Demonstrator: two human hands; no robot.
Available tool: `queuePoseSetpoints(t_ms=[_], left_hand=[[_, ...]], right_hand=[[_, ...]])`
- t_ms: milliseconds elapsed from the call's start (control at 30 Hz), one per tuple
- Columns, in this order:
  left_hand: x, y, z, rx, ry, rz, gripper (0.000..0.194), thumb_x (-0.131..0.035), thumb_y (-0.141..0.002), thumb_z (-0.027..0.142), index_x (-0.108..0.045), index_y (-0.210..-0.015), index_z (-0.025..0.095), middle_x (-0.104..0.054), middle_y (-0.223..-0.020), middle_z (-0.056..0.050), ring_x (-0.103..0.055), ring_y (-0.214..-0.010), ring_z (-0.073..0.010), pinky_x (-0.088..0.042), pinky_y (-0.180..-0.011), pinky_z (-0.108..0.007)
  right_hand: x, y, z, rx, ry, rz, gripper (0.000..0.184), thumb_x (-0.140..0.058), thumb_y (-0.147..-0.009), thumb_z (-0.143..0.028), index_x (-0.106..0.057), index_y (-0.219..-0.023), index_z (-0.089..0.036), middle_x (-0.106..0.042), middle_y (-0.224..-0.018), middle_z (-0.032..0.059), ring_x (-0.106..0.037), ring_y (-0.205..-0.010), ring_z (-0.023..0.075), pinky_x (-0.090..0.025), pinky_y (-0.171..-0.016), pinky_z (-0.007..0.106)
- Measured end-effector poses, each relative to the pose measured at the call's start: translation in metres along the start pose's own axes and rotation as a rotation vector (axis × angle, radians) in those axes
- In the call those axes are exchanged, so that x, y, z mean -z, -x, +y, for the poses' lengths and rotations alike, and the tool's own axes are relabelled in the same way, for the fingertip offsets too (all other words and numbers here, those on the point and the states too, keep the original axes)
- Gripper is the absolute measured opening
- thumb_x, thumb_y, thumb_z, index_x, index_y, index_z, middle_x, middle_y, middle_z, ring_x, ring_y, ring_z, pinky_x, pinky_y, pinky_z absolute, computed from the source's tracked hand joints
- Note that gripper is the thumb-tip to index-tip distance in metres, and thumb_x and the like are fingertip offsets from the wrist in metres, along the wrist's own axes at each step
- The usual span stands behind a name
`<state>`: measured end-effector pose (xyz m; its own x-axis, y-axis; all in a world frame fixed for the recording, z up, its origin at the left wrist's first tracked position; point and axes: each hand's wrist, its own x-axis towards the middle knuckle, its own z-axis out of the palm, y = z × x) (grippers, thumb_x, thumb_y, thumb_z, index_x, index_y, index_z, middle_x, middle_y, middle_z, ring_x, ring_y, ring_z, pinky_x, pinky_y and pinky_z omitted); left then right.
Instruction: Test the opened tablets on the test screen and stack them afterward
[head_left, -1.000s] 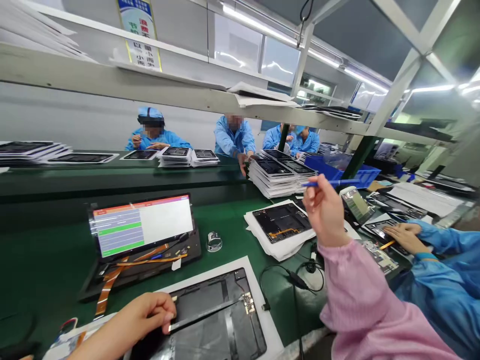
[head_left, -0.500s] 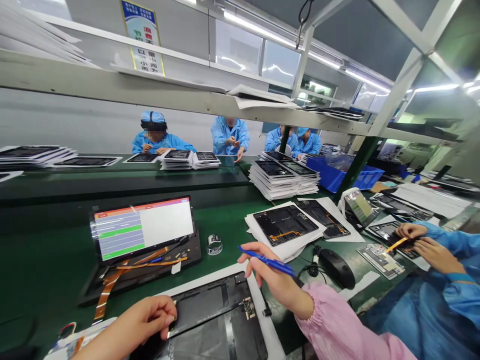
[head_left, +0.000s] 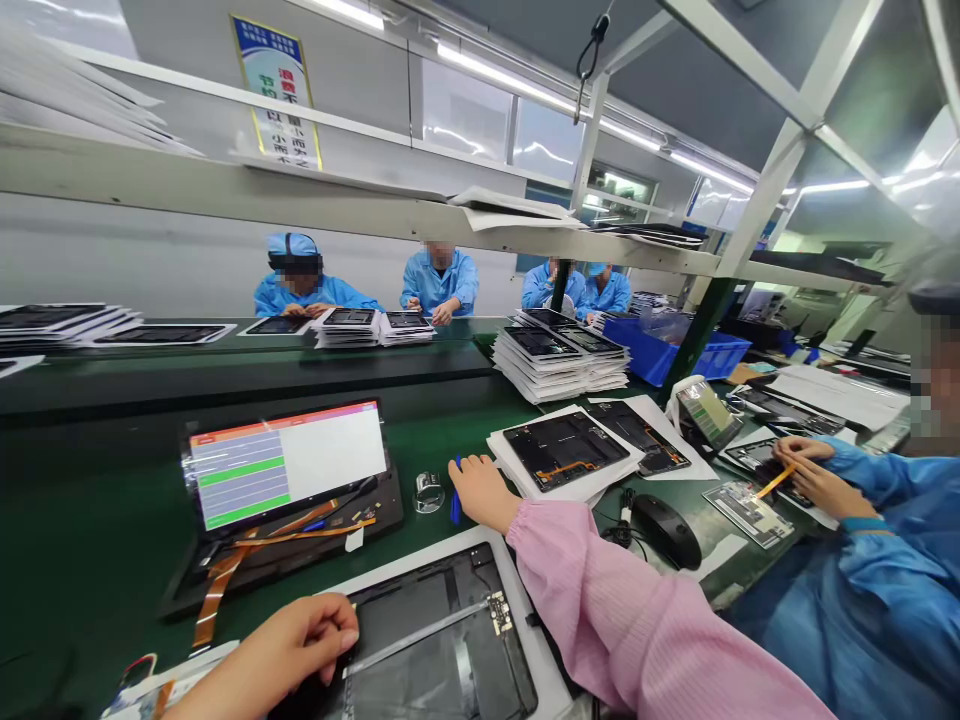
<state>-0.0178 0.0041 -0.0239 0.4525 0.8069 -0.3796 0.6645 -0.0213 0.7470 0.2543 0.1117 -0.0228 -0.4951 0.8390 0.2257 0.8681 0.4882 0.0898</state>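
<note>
My left hand rests at the bottom left, its fingers lightly curled at the edge of a black tablet back panel. A small circuit board sits on that panel. My right hand, in a pink sleeve, lies on the green bench mat. A blue pen stands against its fingertips, and I cannot tell whether the fingers grip it. Nearest that hand are a glass-and-metal roll on its left and a black panel on white paper on its right.
A lit tablet screen with orange flex strips stands on the left. Ahead are a panel stack and a blue crate. A black mouse lies right. A co-worker's hands hold an orange strip.
My right hand has dropped from its raised writing grip to the bench, moving left, and the pen now stands upright at its fingertips. My left hand has barely moved. The co-worker's head has entered at the right.
</note>
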Motion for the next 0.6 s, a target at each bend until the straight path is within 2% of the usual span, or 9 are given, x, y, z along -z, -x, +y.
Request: queuePoseSetpoints(t_ms=[67,167,267,333,400,467,600], left_hand=[[0.0,0.001,0.002,0.003,-0.014,0.011,0.043,-0.047,-0.074,0.06,-0.054,-0.078,0.018,-0.06,-0.062,-0.001,-0.055,-0.059,-0.0153,-0.032,-0.05,-0.022],[0.001,0.002,0.005,-0.006,-0.03,0.019,0.039,-0.047,-0.075,0.056,-0.053,-0.078,0.018,-0.06,-0.062,-0.001,-0.055,-0.06,-0.0154,-0.034,-0.053,-0.023],[0.001,0.002,0.006,-0.018,-0.053,0.017,0.038,-0.046,-0.076,0.055,-0.052,-0.077,0.018,-0.061,-0.063,-0.001,-0.056,-0.062,-0.0157,-0.036,-0.058,-0.023],[0.0,0.001,0.006,-0.025,-0.058,0.016,0.039,-0.046,-0.077,0.056,-0.052,-0.077,0.017,-0.061,-0.063,-0.001,-0.057,-0.063,-0.016,-0.037,-0.059,-0.023],[0.0,0.001,0.005,-0.031,-0.054,0.018,0.038,-0.046,-0.077,0.054,-0.052,-0.077,0.017,-0.06,-0.064,-0.001,-0.057,-0.064,-0.0162,-0.038,-0.06,-0.024],[-0.001,0.0,0.004,-0.032,-0.046,0.028,0.038,-0.047,-0.077,0.053,-0.053,-0.078,0.016,-0.059,-0.064,-0.001,-0.057,-0.063,-0.0162,-0.038,-0.059,-0.024],[0.003,0.002,0.009,-0.046,0.0,0.05,0.039,-0.051,-0.075,0.054,-0.055,-0.077,0.015,-0.058,-0.063,-0.001,-0.057,-0.062,-0.016,-0.039,-0.058,-0.024]], right_hand=[[-0.004,-0.003,-0.001,-0.01,-0.005,-0.002,0.049,-0.048,-0.079,-0.008,-0.042,-0.128,-0.003,-0.057,-0.106,0.0213,-0.053,-0.1,0.0277,-0.037,-0.087,0.044],[0.003,-0.002,-0.007,-0.009,-0.033,0.038,0.054,-0.044,-0.079,-0.006,-0.037,-0.132,-0.003,-0.051,-0.12,0.0228,-0.05,-0.109,0.027,-0.037,-0.091,0.042],[0.017,0.001,-0.021,0.082,-0.107,0.109,0.054,-0.041,-0.083,-0.011,-0.032,-0.135,-0.009,-0.045,-0.132,0.0145,-0.043,-0.118,0.0201,-0.036,-0.095,0.033],[0.021,0.003,-0.033,0.184,-0.219,0.161,0.046,-0.042,-0.084,-0.016,-0.039,-0.13,-0.013,-0.05,-0.127,0.0089,-0.044,-0.116,0.0166,-0.036,-0.096,0.029],[0.021,0.004,-0.044,0.249,-0.309,0.196,0.035,-0.042,-0.085,-0.016,-0.05,-0.119,-0.013,-0.057,-0.117,0.0079,-0.044,-0.117,0.0178,-0.036,-0.097,0.03],[0.017,0.005,-0.051,0.257,-0.322,0.212,0.032,-0.041,-0.085,-0.014,-0.052,-0.114,-0.012,-0.059,-0.114,0.0096,-0.04,-0.121,0.0202,-0.037,-0.095,0.032],[0.014,0.007,-0.052,0.23,-0.313,0.241,0.046,-0.045,-0.082,-0.015,-0.041,-0.128,-0.011,-0.046,-0.131,0.0124,-0.038,-0.123,0.0208,-0.038,-0.095,0.034]])
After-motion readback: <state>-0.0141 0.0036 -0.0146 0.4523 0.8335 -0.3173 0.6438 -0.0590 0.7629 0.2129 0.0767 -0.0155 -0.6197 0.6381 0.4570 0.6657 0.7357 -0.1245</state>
